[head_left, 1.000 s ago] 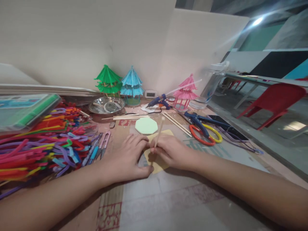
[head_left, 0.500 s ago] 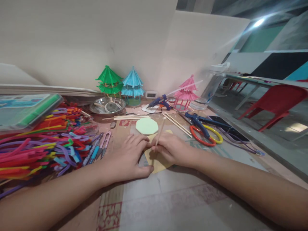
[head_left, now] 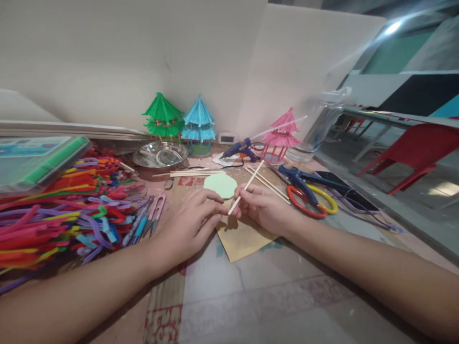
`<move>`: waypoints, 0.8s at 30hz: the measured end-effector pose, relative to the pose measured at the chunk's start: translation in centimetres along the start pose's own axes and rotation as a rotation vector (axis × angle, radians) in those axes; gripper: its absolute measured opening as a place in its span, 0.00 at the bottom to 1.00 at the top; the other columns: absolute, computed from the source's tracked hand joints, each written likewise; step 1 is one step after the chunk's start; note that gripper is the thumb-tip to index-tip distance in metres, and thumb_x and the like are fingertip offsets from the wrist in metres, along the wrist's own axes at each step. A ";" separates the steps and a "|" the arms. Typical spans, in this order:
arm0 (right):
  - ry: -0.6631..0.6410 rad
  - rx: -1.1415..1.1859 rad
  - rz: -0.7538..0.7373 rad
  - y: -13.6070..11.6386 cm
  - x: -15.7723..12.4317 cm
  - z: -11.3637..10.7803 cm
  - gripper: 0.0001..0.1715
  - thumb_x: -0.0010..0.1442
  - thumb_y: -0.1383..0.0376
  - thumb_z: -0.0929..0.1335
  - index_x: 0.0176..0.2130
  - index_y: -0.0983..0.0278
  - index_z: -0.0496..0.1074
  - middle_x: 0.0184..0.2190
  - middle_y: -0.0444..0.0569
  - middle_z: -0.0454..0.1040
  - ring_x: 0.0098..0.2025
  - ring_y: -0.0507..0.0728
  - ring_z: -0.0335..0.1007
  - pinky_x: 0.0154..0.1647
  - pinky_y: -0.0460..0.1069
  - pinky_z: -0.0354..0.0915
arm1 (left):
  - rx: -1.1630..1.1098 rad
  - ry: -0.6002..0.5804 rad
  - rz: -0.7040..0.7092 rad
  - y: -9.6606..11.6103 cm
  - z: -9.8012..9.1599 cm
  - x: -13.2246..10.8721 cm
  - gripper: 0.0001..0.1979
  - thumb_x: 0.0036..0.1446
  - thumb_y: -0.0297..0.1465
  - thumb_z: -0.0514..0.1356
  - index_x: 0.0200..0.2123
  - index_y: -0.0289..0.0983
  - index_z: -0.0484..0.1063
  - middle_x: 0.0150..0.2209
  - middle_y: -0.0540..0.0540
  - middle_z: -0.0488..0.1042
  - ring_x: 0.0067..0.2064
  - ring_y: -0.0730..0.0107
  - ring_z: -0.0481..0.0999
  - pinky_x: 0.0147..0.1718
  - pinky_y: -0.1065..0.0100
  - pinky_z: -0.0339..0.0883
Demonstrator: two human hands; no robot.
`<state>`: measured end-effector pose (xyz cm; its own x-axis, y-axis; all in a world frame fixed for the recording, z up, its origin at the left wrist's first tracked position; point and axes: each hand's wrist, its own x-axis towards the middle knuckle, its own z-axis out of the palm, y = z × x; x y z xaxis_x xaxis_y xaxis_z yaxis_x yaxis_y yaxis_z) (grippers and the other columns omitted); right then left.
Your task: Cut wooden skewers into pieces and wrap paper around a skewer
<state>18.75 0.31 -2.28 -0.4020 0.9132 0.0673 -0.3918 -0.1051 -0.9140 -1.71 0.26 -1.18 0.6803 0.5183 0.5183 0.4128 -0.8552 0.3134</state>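
My right hand (head_left: 261, 209) pinches a thin wooden stick (head_left: 247, 185) that slants up and to the right, its lower tip just above a tan paper sheet (head_left: 244, 239). My left hand (head_left: 193, 223) lies beside it with fingers stretched out, fingertips close to the stick's lower end and touching the sheet's left edge. A pale green octagonal piece (head_left: 220, 185) lies just beyond both hands.
A heap of coloured pipe cleaners (head_left: 60, 210) and small snips (head_left: 155, 215) fill the left. Scissors (head_left: 304, 191), a phone (head_left: 340, 188), loose sticks (head_left: 193, 173), a glue gun (head_left: 238, 149), a metal dish (head_left: 160, 155) and three paper pagodas (head_left: 197, 124) stand behind. A red chair (head_left: 412, 153) is at right.
My right hand lifted the stick off the tan sheet and tilted it further right. My left hand moved up and its fingers straightened. The sheet shows more below the hands.
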 end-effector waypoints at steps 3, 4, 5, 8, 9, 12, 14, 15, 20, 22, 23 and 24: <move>-0.035 0.000 0.007 0.1 -0.1 0.0 0.12 0.53 0.59 0.72 0.31 0.65 0.70 0.22 0.46 0.77 0.26 0.51 0.72 0.31 0.45 0.66 | 0.034 0.047 0.042 0.0 -0.1 0.0 0.09 0.63 0.26 0.52 0.38 0.38 0.71 0.42 0.44 0.71 0.47 0.65 0.70 0.47 0.61 0.64; -0.042 0.003 0.011 0.1 -0.1 0.0 0.12 0.54 0.60 0.72 0.32 0.65 0.70 0.23 0.47 0.77 0.26 0.51 0.72 0.32 0.45 0.66 | 0.036 0.051 0.046 0.0 -0.2 0.0 0.08 0.63 0.26 0.52 0.38 0.38 0.71 0.42 0.45 0.71 0.47 0.65 0.70 0.47 0.61 0.64; -0.049 0.007 0.016 0.1 -0.1 0.0 0.11 0.54 0.60 0.72 0.32 0.65 0.71 0.24 0.47 0.77 0.27 0.51 0.73 0.33 0.46 0.66 | 0.034 0.054 0.047 0.0 -0.2 -0.1 0.08 0.63 0.25 0.52 0.38 0.38 0.71 0.42 0.45 0.71 0.46 0.65 0.70 0.47 0.61 0.64; -0.064 0.023 0.026 0.0 -0.2 0.0 0.12 0.54 0.60 0.72 0.33 0.66 0.70 0.26 0.48 0.78 0.28 0.51 0.73 0.34 0.46 0.66 | 0.012 0.062 0.040 0.1 -0.2 -0.1 0.07 0.63 0.26 0.53 0.38 0.38 0.71 0.42 0.45 0.71 0.46 0.66 0.70 0.47 0.62 0.64; -0.066 0.026 0.030 0.0 -0.2 0.0 0.12 0.54 0.60 0.72 0.34 0.66 0.70 0.26 0.48 0.78 0.28 0.51 0.73 0.34 0.45 0.66 | 0.003 0.063 0.037 0.1 -0.2 -0.1 0.07 0.63 0.26 0.53 0.37 0.39 0.71 0.42 0.46 0.71 0.46 0.66 0.70 0.47 0.62 0.63; -0.068 0.028 0.036 0.0 -0.3 0.1 0.14 0.52 0.59 0.73 0.33 0.66 0.70 0.26 0.47 0.78 0.28 0.50 0.73 0.33 0.45 0.66 | -0.017 0.048 0.011 0.3 -0.3 0.0 0.05 0.62 0.28 0.56 0.36 0.39 0.72 0.41 0.47 0.71 0.45 0.67 0.70 0.46 0.63 0.63; -0.067 0.020 0.033 0.1 -0.2 0.3 0.16 0.50 0.58 0.74 0.33 0.65 0.70 0.25 0.46 0.78 0.27 0.50 0.73 0.33 0.45 0.66 | -0.030 0.031 -0.006 0.5 -0.4 0.1 0.05 0.62 0.30 0.56 0.35 0.39 0.72 0.41 0.48 0.71 0.45 0.67 0.70 0.46 0.64 0.63; -0.065 0.011 0.027 0.2 -0.2 0.4 0.17 0.49 0.57 0.75 0.32 0.65 0.69 0.24 0.46 0.77 0.27 0.50 0.73 0.32 0.45 0.66 | -0.038 0.025 -0.009 0.5 -0.4 0.1 0.05 0.62 0.30 0.56 0.35 0.39 0.72 0.41 0.48 0.71 0.45 0.67 0.70 0.46 0.64 0.63; 0.001 -0.075 -0.035 -0.4 -0.2 0.6 0.20 0.47 0.55 0.76 0.31 0.64 0.69 0.20 0.42 0.74 0.24 0.50 0.70 0.27 0.44 0.64 | -0.054 0.033 -0.054 0.5 -0.4 0.1 0.07 0.61 0.30 0.55 0.31 0.38 0.68 0.37 0.48 0.71 0.42 0.66 0.69 0.43 0.64 0.62; 0.079 -0.117 -0.102 -1.6 0.0 0.3 0.19 0.48 0.53 0.75 0.29 0.63 0.69 0.18 0.40 0.71 0.21 0.48 0.66 0.24 0.43 0.61 | -0.042 0.035 -0.096 0.3 -0.5 0.1 0.08 0.62 0.30 0.52 0.31 0.38 0.67 0.37 0.47 0.71 0.42 0.66 0.69 0.43 0.63 0.62; 0.124 -0.145 -0.151 -2.4 0.1 -0.1 0.19 0.49 0.53 0.74 0.28 0.63 0.68 0.16 0.40 0.69 0.20 0.48 0.64 0.23 0.43 0.59 | -0.035 0.033 -0.114 0.2 -0.5 0.1 0.08 0.62 0.30 0.51 0.31 0.38 0.67 0.37 0.47 0.71 0.43 0.65 0.69 0.43 0.62 0.62; 0.170 -0.183 -0.210 -3.3 0.2 -0.5 0.18 0.50 0.52 0.73 0.28 0.63 0.68 0.15 0.39 0.68 0.19 0.48 0.63 0.22 0.43 0.58 | -0.028 0.031 -0.130 0.1 -0.5 0.1 0.09 0.63 0.30 0.50 0.32 0.38 0.67 0.38 0.46 0.71 0.43 0.64 0.69 0.43 0.62 0.62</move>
<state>20.38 1.01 0.51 -0.1777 0.9618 0.2081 -0.2896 0.1510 -0.9452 -1.88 0.18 -0.70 0.6030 0.6245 0.4964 0.4784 -0.7810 0.4014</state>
